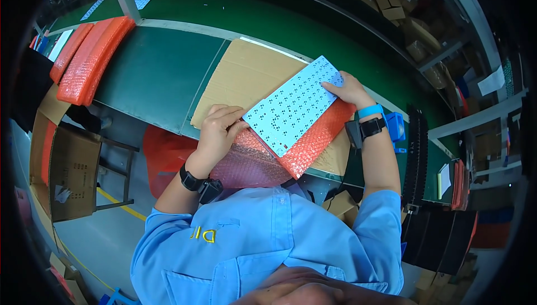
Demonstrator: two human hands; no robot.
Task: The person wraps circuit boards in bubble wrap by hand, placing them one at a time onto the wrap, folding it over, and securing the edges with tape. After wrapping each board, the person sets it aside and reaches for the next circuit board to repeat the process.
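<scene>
A flat, light-coloured keyboard circuit board [293,106] with rows of small dark marks lies tilted between my hands. My left hand [219,133] is closed in a pinch at its left corner, so the fingertips are partly hidden. At the far right end, my right hand [348,90] grips the board with its thumb on top and its fingers underneath. Beneath the board is a red bubble-wrap bag [316,145], spreading toward my body and past the bench's front edge. Whether part of the board sits inside the bag, I cannot tell.
A cardboard sheet [246,67] lies on the green bench [162,76] under the work. Red bubble-wrapped packs [92,62] are stacked at the far left, above an open cardboard box [72,171]. On the right are a blue device [396,127] and a black ridged strip [415,159].
</scene>
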